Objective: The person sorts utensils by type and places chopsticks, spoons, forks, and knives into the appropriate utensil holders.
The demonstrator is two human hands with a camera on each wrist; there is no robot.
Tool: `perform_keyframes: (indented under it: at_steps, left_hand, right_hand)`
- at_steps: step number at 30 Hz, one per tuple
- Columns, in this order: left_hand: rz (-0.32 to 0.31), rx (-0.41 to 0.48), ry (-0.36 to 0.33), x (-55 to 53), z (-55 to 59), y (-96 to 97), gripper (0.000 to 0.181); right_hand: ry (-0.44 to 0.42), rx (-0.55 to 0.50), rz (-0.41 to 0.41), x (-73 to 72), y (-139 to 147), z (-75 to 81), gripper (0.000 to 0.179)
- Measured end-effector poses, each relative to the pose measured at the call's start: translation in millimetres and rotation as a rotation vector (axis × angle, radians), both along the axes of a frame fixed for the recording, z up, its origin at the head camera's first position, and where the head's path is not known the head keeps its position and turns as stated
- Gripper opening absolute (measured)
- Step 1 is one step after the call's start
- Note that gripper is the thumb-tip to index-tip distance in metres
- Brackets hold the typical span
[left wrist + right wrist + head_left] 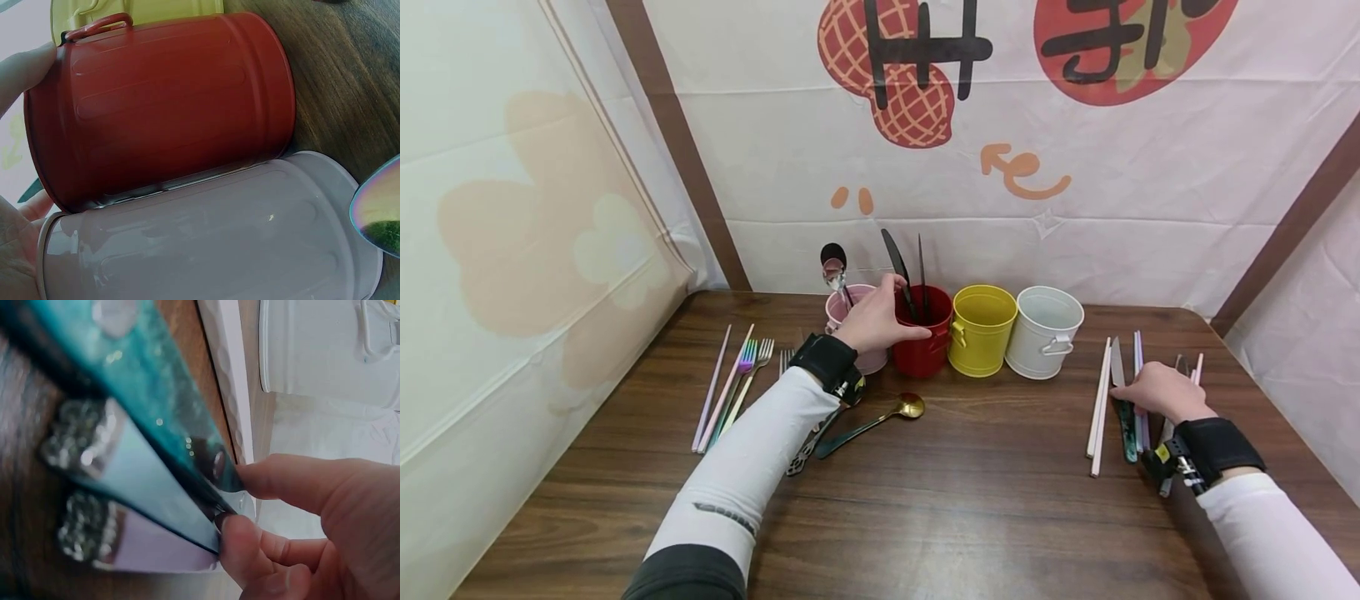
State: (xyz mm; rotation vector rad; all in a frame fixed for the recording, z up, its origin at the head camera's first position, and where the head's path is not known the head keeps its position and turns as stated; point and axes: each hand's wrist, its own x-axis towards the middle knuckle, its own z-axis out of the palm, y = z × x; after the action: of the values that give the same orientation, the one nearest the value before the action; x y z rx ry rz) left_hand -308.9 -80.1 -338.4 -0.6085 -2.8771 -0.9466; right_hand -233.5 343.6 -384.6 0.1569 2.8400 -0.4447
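My left hand (874, 323) holds the red bucket (921, 354) by its rim. In the left wrist view the thumb lies on that rim by the small handle, and a fingertip shows between the red and pink (206, 237) buckets. Two dark knives stand in the red bucket, one a broad black knife (896, 257) close to my fingers. Over at the right, my right hand (1167, 392) pinches a knife with a teal handle (165, 403) between thumb and index finger. Purple chopsticks (1139, 400) lie beside that knife, partly under the hand.
Yellow (983, 346) and white (1037, 346) buckets stand right of the red one. Spoons (833, 271) rise from the pink bucket. Chopsticks and forks (763, 354) lie at left; a gold-bowled spoon (911, 406) lies in front. White chopsticks (1099, 408) are left of my right hand.
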Motion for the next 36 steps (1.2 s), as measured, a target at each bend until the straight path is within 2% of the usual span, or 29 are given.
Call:
perform_keyframes:
  at_steps: [6,13,19,24,30,36]
  left_hand:
    - [0.005,-0.02,0.01,-0.8,-0.6,0.0,0.086]
    - [-0.003,-0.012,0.013,-1.1,-0.2,0.3,0.086]
    - [-0.002,0.0,0.001,-1.2,-0.5,-0.7,0.086]
    - [0.001,-0.003,-0.007,-0.2,-0.8,-2.0,0.086]
    - [0.004,-0.005,-0.011,1.1,-0.2,-2.5,0.085]
    - [0.003,-0.005,-0.012,2.0,1.4,-2.1,0.085]
  right_hand:
    - [0.008,0.003,0.009,-0.2,1.4,-1.6,0.043]
    - [0.068,-0.051,0.022,3.3,8.0,2.5,0.044]
    - [0.113,-0.157,0.073,4.8,12.8,11.9,0.037]
    - [0.156,-0.27,0.061,4.5,16.2,18.4,0.027]
    - [0.185,-0.393,0.012,5.2,21.1,26.9,0.044]
    - [0.288,-0.492,-0.003,7.6,18.8,39.8,0.047]
